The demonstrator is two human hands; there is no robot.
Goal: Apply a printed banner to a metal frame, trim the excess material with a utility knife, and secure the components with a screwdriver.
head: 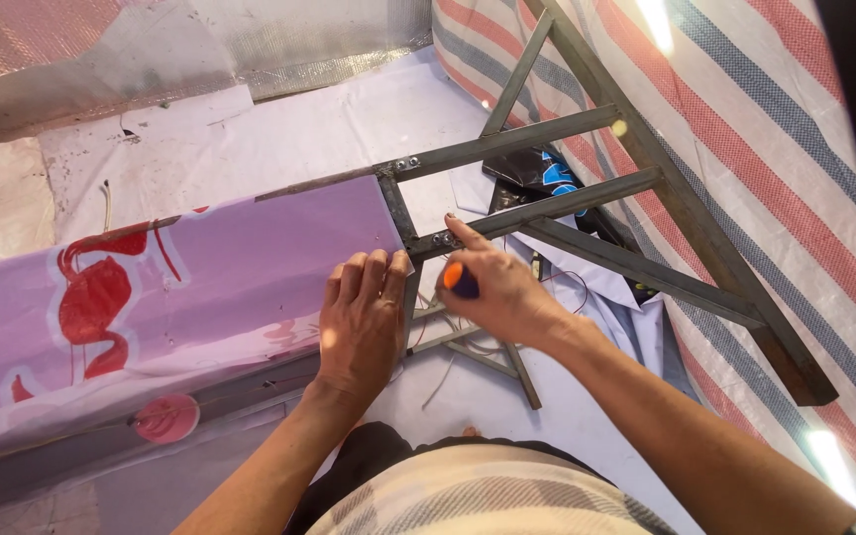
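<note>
My left hand (361, 317) lies flat on the right end of a purple banner (200, 287) printed with red shapes, its fingertips at the banner's edge against a grey steel frame (547, 203). My right hand (492, 282) grips a screwdriver (461, 280) with an orange and dark blue handle; its index finger stretches along the tool to a bolted joint (440, 238) on the frame. A second bolted joint (405, 164) sits on the bar above.
A red, blue and white striped tarp (745, 109) hangs behind the frame on the right. White sheeting (279, 129) covers the floor beyond the banner. A dark bag (532, 168) and loose wires (448, 367) lie under the frame bars.
</note>
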